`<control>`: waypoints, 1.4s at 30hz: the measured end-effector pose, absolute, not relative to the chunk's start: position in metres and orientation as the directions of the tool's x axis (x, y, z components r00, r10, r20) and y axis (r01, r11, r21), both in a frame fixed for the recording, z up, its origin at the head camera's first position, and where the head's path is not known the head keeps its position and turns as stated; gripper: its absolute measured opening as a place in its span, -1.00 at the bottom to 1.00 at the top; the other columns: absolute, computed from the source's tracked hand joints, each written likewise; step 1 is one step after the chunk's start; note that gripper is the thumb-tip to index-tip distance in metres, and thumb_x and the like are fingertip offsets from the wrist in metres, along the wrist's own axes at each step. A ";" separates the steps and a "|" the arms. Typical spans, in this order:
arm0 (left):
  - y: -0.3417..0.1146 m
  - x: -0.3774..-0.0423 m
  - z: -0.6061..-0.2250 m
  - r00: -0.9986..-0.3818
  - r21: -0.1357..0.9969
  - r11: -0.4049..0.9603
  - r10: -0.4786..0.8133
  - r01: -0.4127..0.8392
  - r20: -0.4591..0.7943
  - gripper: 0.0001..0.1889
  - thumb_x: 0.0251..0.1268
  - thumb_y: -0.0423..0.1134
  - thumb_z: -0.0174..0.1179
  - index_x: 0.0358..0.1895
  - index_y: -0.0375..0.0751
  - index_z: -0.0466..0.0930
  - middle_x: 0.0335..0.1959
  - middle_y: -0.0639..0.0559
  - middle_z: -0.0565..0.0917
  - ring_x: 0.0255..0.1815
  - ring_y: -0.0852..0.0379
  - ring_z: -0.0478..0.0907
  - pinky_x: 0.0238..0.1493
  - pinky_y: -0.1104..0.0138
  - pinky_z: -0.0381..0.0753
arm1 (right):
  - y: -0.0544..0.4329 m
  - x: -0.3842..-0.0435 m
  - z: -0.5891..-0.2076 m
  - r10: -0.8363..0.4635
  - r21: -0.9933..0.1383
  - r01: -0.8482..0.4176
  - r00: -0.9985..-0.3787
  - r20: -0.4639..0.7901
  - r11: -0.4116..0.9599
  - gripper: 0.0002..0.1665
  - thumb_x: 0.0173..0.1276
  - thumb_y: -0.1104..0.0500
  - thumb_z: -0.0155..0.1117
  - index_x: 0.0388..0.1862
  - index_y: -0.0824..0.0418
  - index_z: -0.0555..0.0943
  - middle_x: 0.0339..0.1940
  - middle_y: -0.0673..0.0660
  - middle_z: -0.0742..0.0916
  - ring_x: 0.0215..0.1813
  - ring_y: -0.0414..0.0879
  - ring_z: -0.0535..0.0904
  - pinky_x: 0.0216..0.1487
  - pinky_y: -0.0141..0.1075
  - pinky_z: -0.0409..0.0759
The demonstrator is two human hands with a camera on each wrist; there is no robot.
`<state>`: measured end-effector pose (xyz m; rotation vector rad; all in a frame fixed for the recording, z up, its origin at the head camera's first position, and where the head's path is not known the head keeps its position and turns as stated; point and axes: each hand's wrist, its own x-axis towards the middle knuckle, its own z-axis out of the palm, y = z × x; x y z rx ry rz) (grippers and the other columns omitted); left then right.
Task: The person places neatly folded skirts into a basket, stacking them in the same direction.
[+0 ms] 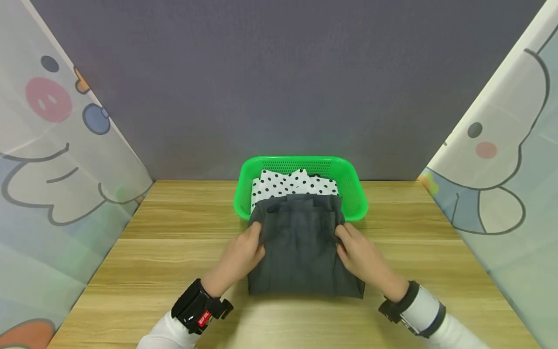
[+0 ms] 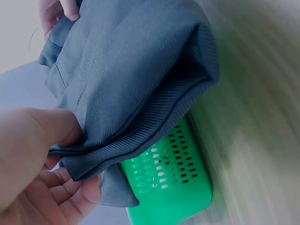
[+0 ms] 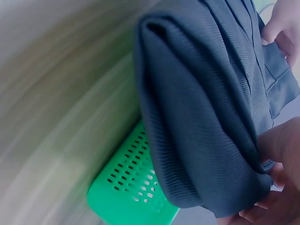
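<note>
A folded dark grey garment [image 1: 301, 257] with pleat-like vertical folds hangs between my two hands, its upper part over the front of a green plastic basket [image 1: 358, 206]. My left hand [image 1: 240, 254] pinches its left edge between thumb and fingers. On the opposite edge, my right hand [image 1: 364, 254] grips it the same way. Thick folded layers of the garment [image 2: 126, 84] show in the left wrist view, with the perforated basket wall [image 2: 168, 187] beneath. Inside the basket lies white cloth with black dots [image 1: 279, 185], its front part hidden by the garment.
The basket stands on a wood-grain table [image 1: 183, 228], near its back edge against a dark grey panel [image 1: 279, 87]. Cartoon-printed sheets [image 1: 48, 160] flank the table on both sides.
</note>
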<state>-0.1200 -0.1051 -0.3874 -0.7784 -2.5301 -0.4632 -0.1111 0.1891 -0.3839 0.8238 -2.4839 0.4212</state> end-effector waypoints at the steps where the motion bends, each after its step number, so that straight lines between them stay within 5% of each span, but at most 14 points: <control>1: -0.105 -0.123 -0.386 -0.749 0.193 0.785 0.440 0.589 0.496 -0.62 -0.15 -0.44 0.28 -0.29 -0.30 0.24 -0.60 0.03 0.35 -0.69 0.15 0.33 -0.72 0.37 0.28 | 0.189 -0.114 -0.383 -0.473 -0.131 -0.623 -0.699 0.536 0.771 -0.69 -0.03 0.43 0.31 -0.37 0.22 0.40 -0.47 0.01 0.42 -0.51 -0.23 0.27 -0.58 -0.45 0.29; 30: -0.099 -0.205 -0.326 -0.764 0.205 0.754 0.536 0.625 0.360 -0.69 0.06 -0.51 0.11 -0.19 -0.37 0.17 -0.64 -0.02 0.31 -0.66 0.11 0.31 -0.64 0.38 0.25 | 0.192 -0.185 -0.338 -0.532 -0.094 -0.646 -0.694 0.485 0.757 -0.77 0.15 0.41 0.20 -0.24 0.34 0.38 -0.45 0.17 0.45 -0.47 -0.06 0.33 -0.50 -0.31 0.35; 42: -0.091 -0.235 -0.305 -0.813 0.225 0.794 0.490 0.565 0.314 -0.71 0.12 -0.47 0.06 -0.13 -0.37 0.20 -0.65 -0.04 0.35 -0.70 0.07 0.37 -0.66 0.33 0.27 | 0.189 -0.217 -0.317 -0.477 -0.069 -0.580 -0.727 0.494 0.811 -0.79 0.18 0.40 0.17 -0.19 0.36 0.42 -0.42 0.26 0.51 -0.52 0.03 0.40 -0.64 -0.20 0.35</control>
